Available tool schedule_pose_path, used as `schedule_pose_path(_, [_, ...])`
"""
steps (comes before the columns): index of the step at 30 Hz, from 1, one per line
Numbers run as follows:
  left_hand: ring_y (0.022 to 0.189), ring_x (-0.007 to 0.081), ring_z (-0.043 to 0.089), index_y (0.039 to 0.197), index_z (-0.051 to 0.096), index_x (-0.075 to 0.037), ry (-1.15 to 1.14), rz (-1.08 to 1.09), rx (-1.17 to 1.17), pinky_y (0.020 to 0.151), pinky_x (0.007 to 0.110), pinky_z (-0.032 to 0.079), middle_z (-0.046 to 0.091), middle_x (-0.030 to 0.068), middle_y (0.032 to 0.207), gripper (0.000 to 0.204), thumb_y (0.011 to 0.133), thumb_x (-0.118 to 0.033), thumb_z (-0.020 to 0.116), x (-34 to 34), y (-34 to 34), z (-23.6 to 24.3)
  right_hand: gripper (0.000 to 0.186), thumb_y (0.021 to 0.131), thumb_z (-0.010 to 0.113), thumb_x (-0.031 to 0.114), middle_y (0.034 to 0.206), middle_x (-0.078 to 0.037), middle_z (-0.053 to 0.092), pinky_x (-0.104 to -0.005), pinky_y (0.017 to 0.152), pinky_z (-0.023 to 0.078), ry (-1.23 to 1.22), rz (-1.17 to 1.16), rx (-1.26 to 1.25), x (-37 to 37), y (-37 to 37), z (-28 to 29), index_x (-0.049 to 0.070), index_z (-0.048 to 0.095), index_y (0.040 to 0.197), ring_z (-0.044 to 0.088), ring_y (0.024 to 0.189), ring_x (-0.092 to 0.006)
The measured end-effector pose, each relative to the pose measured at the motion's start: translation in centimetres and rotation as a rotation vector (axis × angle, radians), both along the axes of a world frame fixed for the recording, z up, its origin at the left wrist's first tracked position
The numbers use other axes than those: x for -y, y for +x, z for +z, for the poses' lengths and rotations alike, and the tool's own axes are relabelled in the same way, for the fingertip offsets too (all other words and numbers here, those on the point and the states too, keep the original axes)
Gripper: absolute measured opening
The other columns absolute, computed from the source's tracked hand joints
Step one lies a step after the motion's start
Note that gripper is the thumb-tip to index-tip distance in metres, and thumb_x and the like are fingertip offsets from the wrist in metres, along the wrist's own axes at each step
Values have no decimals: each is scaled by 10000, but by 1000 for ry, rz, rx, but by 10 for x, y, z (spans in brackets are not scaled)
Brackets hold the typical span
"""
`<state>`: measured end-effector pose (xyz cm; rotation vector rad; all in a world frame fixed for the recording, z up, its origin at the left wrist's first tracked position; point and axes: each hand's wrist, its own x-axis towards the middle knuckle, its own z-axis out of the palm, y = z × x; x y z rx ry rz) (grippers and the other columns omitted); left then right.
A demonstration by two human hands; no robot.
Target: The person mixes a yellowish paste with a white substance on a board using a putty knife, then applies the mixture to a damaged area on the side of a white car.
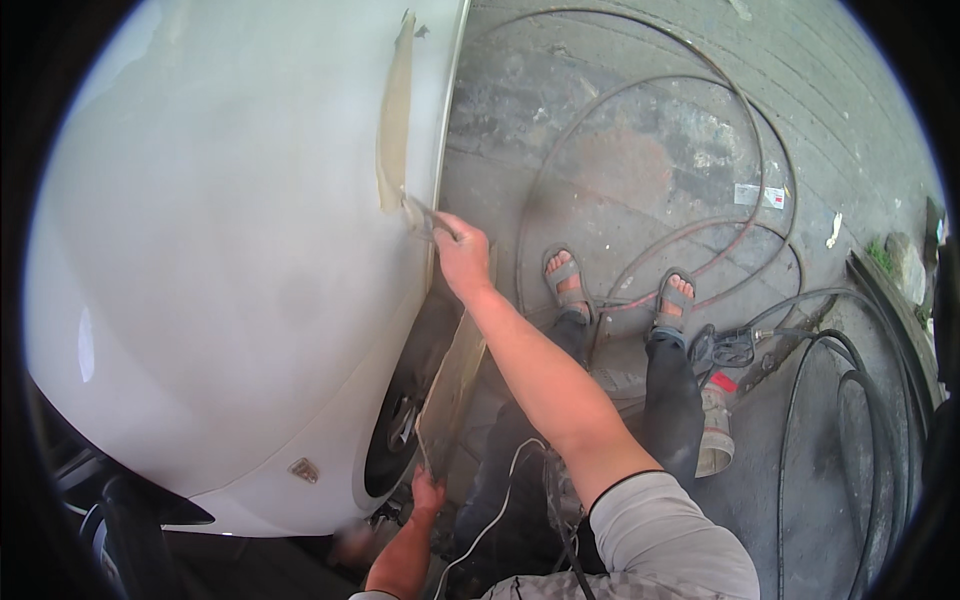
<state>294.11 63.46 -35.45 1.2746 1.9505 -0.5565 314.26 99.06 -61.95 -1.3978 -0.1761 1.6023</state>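
Note:
My right hand (462,258) is closed around a putty knife (428,212), its blade at the lower end of a beige strip of filler (396,120). That strip runs along the edge of a white car panel (230,230). My left hand (428,492) grips the near end of a flat, tan board (452,385), which is tilted beside the car's wheel (400,430). Part of the board's far end passes behind my right forearm. Whether any filler lies on the board, I cannot tell.
Looped hoses (765,150) lie over the grey floor on the right. My sandalled feet (568,280) stand near them. A dark tool with a hose (725,346) and a pale cylindrical container (715,435) sit by my leg. A thin white cord (512,470) hangs before me.

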Motion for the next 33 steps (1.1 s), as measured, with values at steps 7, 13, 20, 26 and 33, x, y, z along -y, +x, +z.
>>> schedule_pose_path(7, [958,449,577,1039,649,-18,-11,-4,-51,822,471,487,582,224,1015,311,730,-36,679,1,5,-1,371,850,529,40,977,-255,690,-410,841,513,-180,51,270,-59,-11,38,32,664,1196,668,908,-404])
schedule_pose_path(13, [974,454,575,1041,654,-21,1,45,-26,832,472,488,590,227,1023,300,743,-52,678,1,9,-1,299,851,550,64,814,-114,715,-301,712,503,-222,5,-7,-22,-3,33,-25,695,1098,653,756,-139])
schedule_pose_path(20, [990,456,571,1095,636,-23,15,-28,3,834,476,485,587,233,1039,354,751,-76,698,0,-2,-2,166,795,581,3,881,-104,650,-360,669,525,-491,-142,-626,-42,-13,-41,-41,659,936,638,759,-218])
schedule_pose_path(26, [966,467,572,1087,627,-17,-7,-1,-50,821,502,482,579,244,1037,355,754,-104,713,6,-1,-3,107,746,593,-2,763,-91,579,-370,576,452,-351,-271,-550,-102,19,-22,-89,615,803,533,655,-182])
schedule_pose_path(33, [946,455,576,1053,631,-24,-42,-9,-84,797,491,490,576,229,1005,323,751,-105,711,2,-4,-3,266,828,519,-33,1058,-268,587,-567,807,612,-180,-211,-555,-219,106,-2,-182,517,1048,659,920,-435])
